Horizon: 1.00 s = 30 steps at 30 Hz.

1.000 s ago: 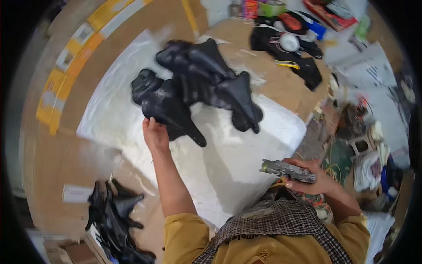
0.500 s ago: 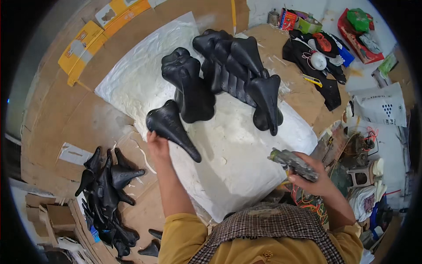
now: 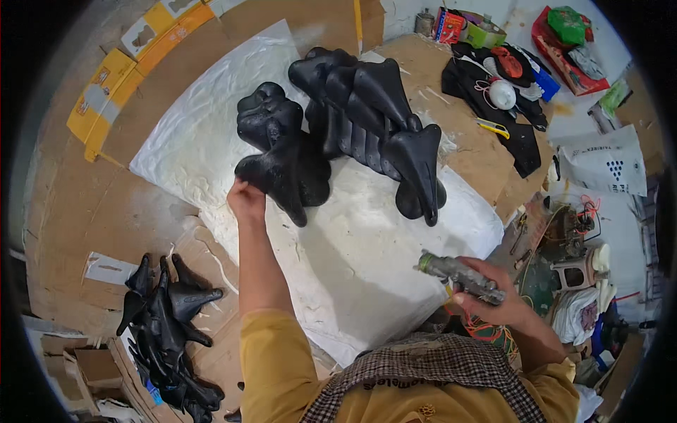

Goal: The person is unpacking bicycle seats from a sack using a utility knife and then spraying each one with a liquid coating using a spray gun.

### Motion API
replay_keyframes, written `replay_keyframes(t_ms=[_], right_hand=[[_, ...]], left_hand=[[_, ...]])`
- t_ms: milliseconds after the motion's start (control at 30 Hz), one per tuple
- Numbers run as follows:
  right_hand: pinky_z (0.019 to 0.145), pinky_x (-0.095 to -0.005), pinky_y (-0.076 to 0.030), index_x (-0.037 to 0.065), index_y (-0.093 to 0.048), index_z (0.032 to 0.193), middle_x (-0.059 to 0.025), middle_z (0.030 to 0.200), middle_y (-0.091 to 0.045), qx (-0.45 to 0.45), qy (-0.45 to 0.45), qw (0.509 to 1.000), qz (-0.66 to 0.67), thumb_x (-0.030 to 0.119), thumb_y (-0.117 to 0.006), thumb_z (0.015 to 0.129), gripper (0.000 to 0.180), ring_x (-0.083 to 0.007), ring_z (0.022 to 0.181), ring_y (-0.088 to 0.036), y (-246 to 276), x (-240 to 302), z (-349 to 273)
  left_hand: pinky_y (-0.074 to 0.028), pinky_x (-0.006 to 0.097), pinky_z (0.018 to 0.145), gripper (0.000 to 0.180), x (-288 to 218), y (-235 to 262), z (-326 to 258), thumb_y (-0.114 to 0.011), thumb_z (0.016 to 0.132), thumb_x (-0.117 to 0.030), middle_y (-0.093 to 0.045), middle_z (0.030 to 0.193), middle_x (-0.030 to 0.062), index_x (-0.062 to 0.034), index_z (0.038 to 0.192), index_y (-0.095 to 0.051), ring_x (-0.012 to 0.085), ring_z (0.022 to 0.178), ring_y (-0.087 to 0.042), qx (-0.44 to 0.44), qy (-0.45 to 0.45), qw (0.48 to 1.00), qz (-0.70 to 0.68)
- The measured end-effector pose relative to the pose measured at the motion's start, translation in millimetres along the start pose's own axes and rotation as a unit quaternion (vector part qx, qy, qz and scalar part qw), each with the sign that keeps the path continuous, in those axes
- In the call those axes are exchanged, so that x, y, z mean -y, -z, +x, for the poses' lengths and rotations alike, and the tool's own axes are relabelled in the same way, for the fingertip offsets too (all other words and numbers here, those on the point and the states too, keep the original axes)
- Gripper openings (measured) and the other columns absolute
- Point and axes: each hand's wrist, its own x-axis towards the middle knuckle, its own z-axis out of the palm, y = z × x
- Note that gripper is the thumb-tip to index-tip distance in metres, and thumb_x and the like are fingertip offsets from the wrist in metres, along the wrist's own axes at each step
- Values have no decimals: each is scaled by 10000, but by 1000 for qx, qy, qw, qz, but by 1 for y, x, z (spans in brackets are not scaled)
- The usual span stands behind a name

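My left hand (image 3: 247,201) pinches the wide end of a black bicycle saddle (image 3: 278,175), its narrow nose pointing toward me. This saddle lies against a small stack of other black saddles (image 3: 269,116), partly covering them. Close by on the right is a bigger heap of overlapping saddles (image 3: 360,134). All of these are on a white, glue-smeared sheet-covered surface (image 3: 345,261). Over the near right part of that surface, my right hand (image 3: 493,299) is wrapped round a grimy grey, lumpy cylinder (image 3: 462,276) with a greenish end; its exact kind is unclear.
Another pile of black saddles (image 3: 169,338) lies on cardboard at lower left. Far right, a yellow utility knife (image 3: 492,127) rests beside black cloth (image 3: 525,148). Orange wires (image 3: 486,335) and a white stool (image 3: 575,273) are low on the right.
My left hand has moved the saddle away from me and slightly left, up against the small stack. The right hand stays almost in place with the grey cylinder. The view has shifted slightly.
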Motion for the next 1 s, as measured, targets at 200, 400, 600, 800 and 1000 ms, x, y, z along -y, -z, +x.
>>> replay_keyframes(t_ms=[200,400,600,800,1000], right_hand=[[675,-208,-429,-37,-455,1198,-29,862,-579,-16,-76,991,107,77,-647,780,473,-64,751,-524,-6,-3,4],[701,-221,-439,-15,-450,1208,-36,853,-582,8,-33,998,44,79,-653,769,492,-76,770,-540,-7,-13,5],[671,-225,-434,-22,-466,1188,-36,819,-582,-18,-39,998,36,87,-656,762,479,-84,742,-540,-4,-6,10],[661,-228,-431,-29,-454,1195,-31,806,-582,-78,60,990,104,46,-632,756,480,-85,719,-528,9,34,25],[680,-231,-436,-31,-464,1193,-55,858,-606,54,-20,996,63,49,-631,777,456,-84,751,-550,4,18,14]], left_hand=[[-405,294,811,344,25,-34,26,-434,632,-4,-581,928,61,-10,953,-559,187,848,-528,-46,60,959,274],[-393,212,705,277,10,-36,-17,-500,636,57,-510,810,0,-24,897,-543,106,761,-479,50,29,885,462],[-458,305,764,333,-138,20,-125,-581,755,-96,-583,1002,86,7,1065,-522,179,870,-559,-261,-287,887,250],[-336,359,921,501,-145,50,-163,-574,780,-359,-512,1156,71,-46,1160,-487,221,1067,-457,-564,-298,752,168],[-428,354,788,339,-71,74,-31,-550,816,-222,-556,1082,78,-92,1125,-503,242,887,-532,-316,19,911,266]])
